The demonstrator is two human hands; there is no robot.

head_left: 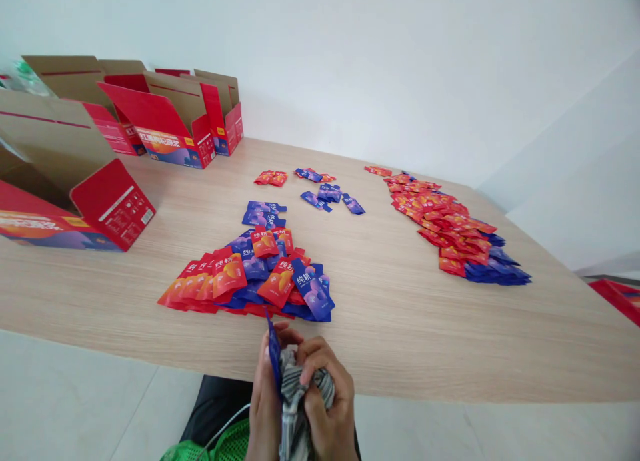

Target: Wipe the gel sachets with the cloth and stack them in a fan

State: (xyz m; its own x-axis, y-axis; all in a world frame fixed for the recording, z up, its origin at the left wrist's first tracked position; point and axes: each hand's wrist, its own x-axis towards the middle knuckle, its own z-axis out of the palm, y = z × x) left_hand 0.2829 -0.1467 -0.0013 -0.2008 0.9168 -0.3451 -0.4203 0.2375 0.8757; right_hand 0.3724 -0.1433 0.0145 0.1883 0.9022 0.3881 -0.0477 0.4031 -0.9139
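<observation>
At the near table edge, my left hand (266, 398) is closed around a blue pouch (275, 349) stood on its side. Bunched in my right hand (333, 404) is a grey striped cloth (293, 388), pressed against the pouch's face. Both hands are close together, and part of the pouch is hidden by cloth and fingers. Just beyond them lies a heap of red pouches (229, 274) and blue pouches (313, 291), overlapping one another.
A long pile of red and blue pouches (440, 214) spreads along the table's right side. Small groups of pouches (329, 192) lie mid-table. Several open red cartons (170, 138) stand at the left. A green mesh basket (227, 444) is below the table's front edge (410, 388).
</observation>
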